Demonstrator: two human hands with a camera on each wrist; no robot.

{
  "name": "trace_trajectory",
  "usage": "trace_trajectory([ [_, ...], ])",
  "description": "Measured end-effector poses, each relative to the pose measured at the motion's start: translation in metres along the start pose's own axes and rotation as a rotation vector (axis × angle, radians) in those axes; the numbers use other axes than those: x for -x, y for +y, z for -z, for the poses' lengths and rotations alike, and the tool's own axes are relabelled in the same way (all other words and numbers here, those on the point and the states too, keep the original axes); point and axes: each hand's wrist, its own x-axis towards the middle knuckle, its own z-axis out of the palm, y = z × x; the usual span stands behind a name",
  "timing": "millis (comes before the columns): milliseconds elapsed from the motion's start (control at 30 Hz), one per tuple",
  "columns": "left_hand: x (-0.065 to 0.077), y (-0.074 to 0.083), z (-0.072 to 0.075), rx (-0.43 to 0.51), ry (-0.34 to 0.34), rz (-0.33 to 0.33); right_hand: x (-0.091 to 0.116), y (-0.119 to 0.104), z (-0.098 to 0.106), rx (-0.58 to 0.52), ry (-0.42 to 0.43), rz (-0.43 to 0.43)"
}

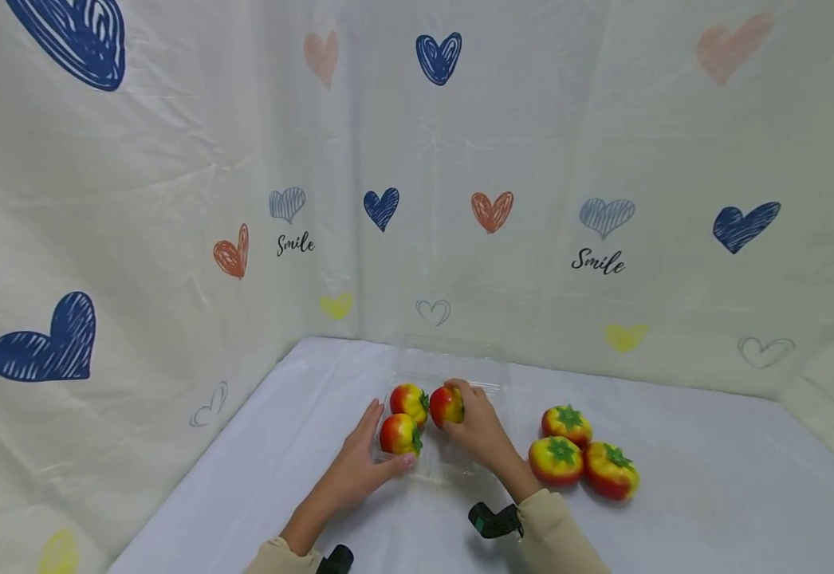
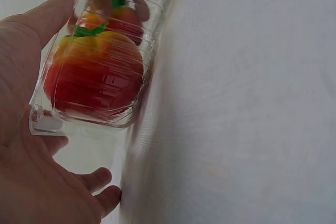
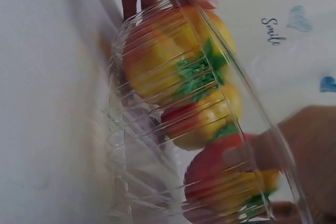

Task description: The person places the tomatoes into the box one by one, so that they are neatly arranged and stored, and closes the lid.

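A clear plastic box (image 1: pixel 446 466) with its lid raised at the back stands on the table. Inside, at its left side, two red-and-yellow persimmons with green leafy tops lie one behind the other, the front persimmon (image 1: pixel 397 434) and the rear persimmon (image 1: pixel 408 401). My right hand (image 1: pixel 477 426) reaches into the box and grips a third persimmon (image 1: pixel 446 405), just right of the rear one. My left hand (image 1: pixel 359 470) rests against the box's front left corner, fingers along the side and thumb by the front edge. Ribbed plastic (image 2: pixel 100 77) partly blurs the fruit in both wrist views.
Three more persimmons (image 1: pixel 556 460) sit in a cluster on the white tablecloth (image 1: pixel 711 470), right of the box and close to my right forearm. A white curtain (image 1: pixel 532 143) printed with hearts hangs behind the table and along its left.
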Motion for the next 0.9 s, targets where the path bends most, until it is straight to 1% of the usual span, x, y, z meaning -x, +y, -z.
trace_trajectory([
  [233,-0.0001,0.0027,0.0008,-0.001,-0.002,-0.006,-0.0015,0.0033,-0.0037,0.018,0.007,0.015],
  [400,-0.0002,0.0018,0.0007,-0.002,0.0,-0.009,-0.0016,0.003,-0.0044,0.026,-0.011,0.001],
  [700,0.0002,0.0,0.0003,-0.003,0.007,0.007,-0.0019,-0.0006,-0.0056,0.042,-0.057,-0.03],
  [900,0.0002,0.001,0.0003,-0.006,0.003,0.01,-0.0011,-0.0025,-0.0034,0.031,-0.065,-0.076],
])
